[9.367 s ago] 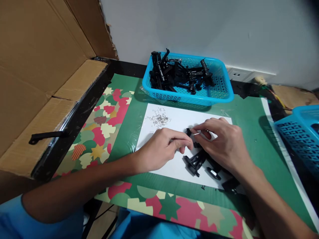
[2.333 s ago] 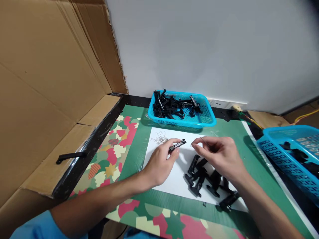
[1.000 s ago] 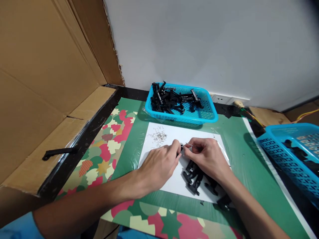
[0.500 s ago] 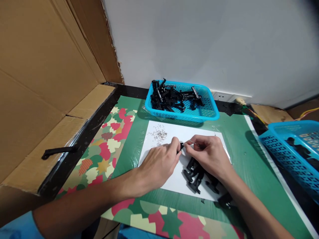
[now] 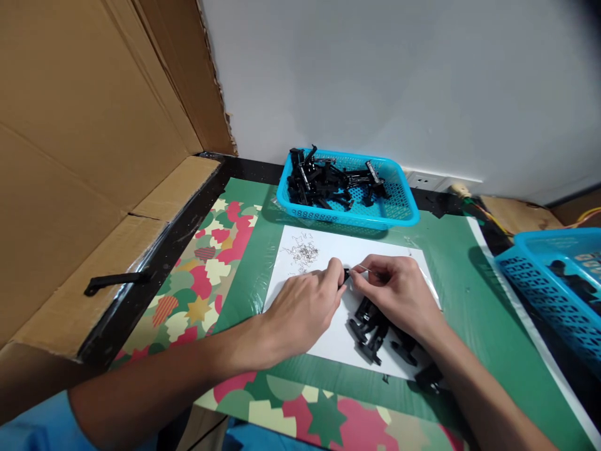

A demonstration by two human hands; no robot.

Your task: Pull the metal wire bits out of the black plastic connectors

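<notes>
My left hand [image 5: 305,307] is closed, pinching a small black plastic part [image 5: 346,274] over the white sheet [image 5: 323,341]. Most of that part is hidden by the fingers. Facing it, my right hand [image 5: 399,288] is closed on a thin metal tool [image 5: 363,268], whose kind I cannot make out. The right fingertips are at the end of the black part. A heap of tiny bent metal wire pieces [image 5: 304,252] lies on the sheet beyond my left hand. Several black plastic parts [image 5: 370,332] lie below my right hand, partly under the wrist.
A blue basket [image 5: 347,220] holding many black parts stands at the back against the wall. Another blue basket [image 5: 539,294] with black parts is on the right. Cardboard [image 5: 70,156] walls off the left, with a black strip-like piece [image 5: 115,282] on its ledge.
The whole view has shifted slightly, so things appear a little further right. Both hands keep the same hold, with hardly any visible movement at the fingertips.
</notes>
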